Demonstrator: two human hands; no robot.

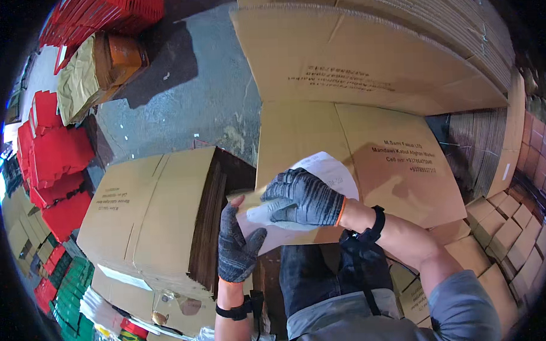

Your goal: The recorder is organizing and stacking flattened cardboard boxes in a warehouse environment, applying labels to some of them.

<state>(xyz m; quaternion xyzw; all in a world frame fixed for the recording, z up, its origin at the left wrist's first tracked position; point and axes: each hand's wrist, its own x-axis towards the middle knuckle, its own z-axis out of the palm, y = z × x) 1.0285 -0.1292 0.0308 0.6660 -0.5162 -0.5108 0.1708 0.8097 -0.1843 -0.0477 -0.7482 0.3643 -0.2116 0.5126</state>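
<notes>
Sheet: we see a white paper sheet (pixel 321 175), curled, lying against a flat cardboard panel (pixel 369 161).
Left grip (pixel 238 244): gloved, clasping the sheet's lower edge.
Right grip (pixel 304 196): gloved, pressing on top.

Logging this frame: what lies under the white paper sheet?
A flattened brown carton lies beneath the white sheet; both gloved hands, left and right, cover the sheet's middle.

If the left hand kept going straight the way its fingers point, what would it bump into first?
Probably the white paper sheet: the left hand points upward with its fingertips already at the sheet's lower edge. Beyond it lies the flat cardboard, though depth is unclear.
</notes>
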